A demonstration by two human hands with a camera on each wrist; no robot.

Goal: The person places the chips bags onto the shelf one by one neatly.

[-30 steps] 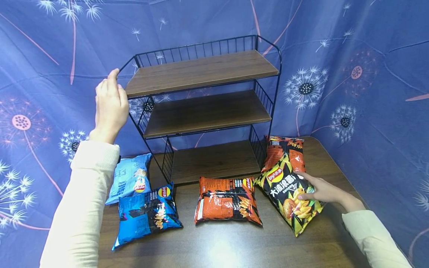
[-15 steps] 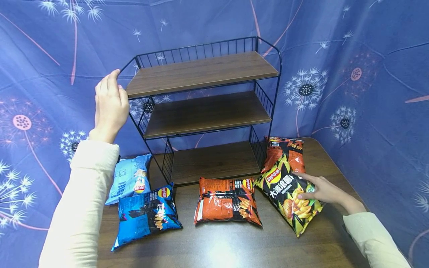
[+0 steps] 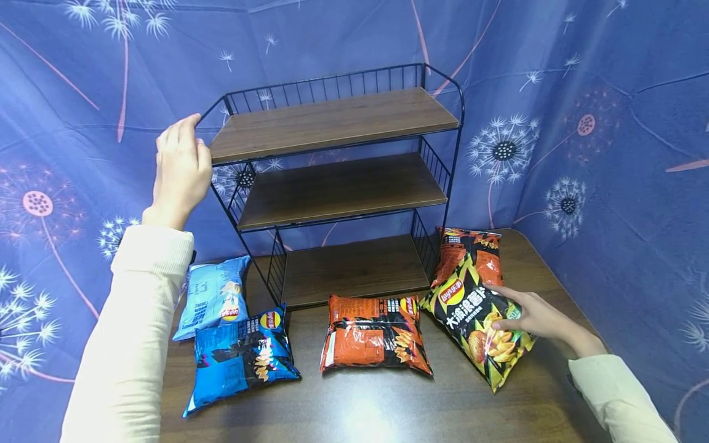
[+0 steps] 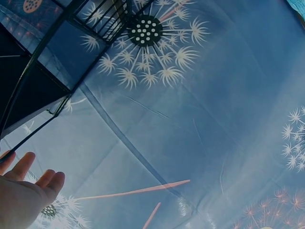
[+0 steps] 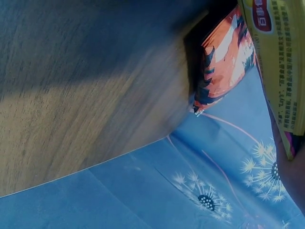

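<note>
My left hand [image 3: 183, 169] holds the upper left corner of a three-tier shelf rack [image 3: 332, 126] with dark wooden boards and a black wire frame. In the left wrist view, a finger of this hand meets a black bar, while the other fingers are loosely bent. Over on the right, my right hand [image 3: 545, 320] grips the side of a black and yellow bag of potato chips [image 3: 468, 314], thumb across its printed front and fingers behind. That bag leans at a slant, overlapping an orange chip bag [image 3: 487, 255] beside the rack.
Another orange chip bag [image 3: 373, 338] lies on the wooden table [image 3: 332, 406] in front of the rack. At left lie a dark blue chip bag [image 3: 238, 357] and a light blue one [image 3: 213, 292]. Blue dandelion-print cloth [image 3: 598, 154] surrounds the table's back and sides.
</note>
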